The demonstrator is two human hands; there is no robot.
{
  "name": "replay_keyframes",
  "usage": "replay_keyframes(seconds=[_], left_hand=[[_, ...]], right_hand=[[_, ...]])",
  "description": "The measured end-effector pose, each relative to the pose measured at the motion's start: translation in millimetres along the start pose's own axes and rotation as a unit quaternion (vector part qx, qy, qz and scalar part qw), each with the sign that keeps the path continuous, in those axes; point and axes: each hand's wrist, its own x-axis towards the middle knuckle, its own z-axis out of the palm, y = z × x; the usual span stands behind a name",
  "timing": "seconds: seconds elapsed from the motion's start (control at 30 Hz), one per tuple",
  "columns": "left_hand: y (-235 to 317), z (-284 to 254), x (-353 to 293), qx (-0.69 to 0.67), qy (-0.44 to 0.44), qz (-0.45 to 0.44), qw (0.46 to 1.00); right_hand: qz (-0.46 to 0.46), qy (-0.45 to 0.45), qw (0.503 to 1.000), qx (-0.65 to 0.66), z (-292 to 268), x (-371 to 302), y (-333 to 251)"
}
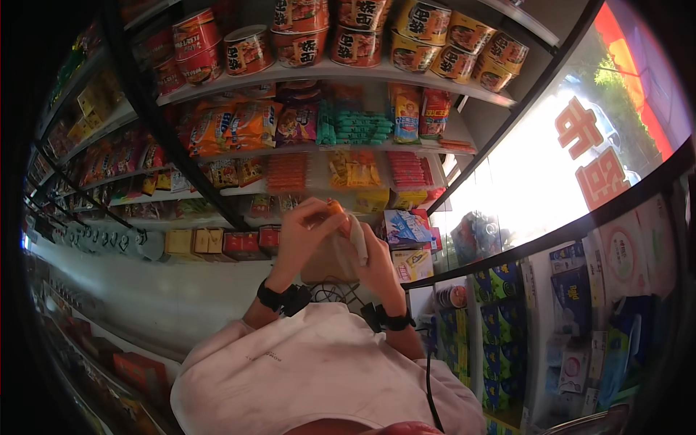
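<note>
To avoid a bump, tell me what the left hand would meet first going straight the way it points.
Probably the white cloth-like item at the right hand, just right of the fingertips of the left hand; depth is unclear.

Harsh glare through right-side window (533,185)

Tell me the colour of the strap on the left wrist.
Black; the strap shows in the head view, the only one.

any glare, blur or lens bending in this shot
Head view: glare washes much of the window to white; head view: the top shelf bows, fisheye-style, and the picture's corners go black; head view: the small orange thing by the left hand is too soft to identify.
</note>
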Motion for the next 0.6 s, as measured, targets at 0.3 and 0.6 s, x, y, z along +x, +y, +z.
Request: replay_keyframes(seconds=[0.3, 0.6], left_hand=[[5.6, 18.3, -36.9, -0.147, 0.048, -0.078, 0.985], [11.1, 50.6, -41.7, -0.099, -0.034, -0.111, 0.988]], right_hand=[[0.062, -0.042, 0.986, 0.148, -11.9, -59.9, 42.6], [0.22, -0.186, 0.887, 0.36, -47.1, -81.0, 26.4]])
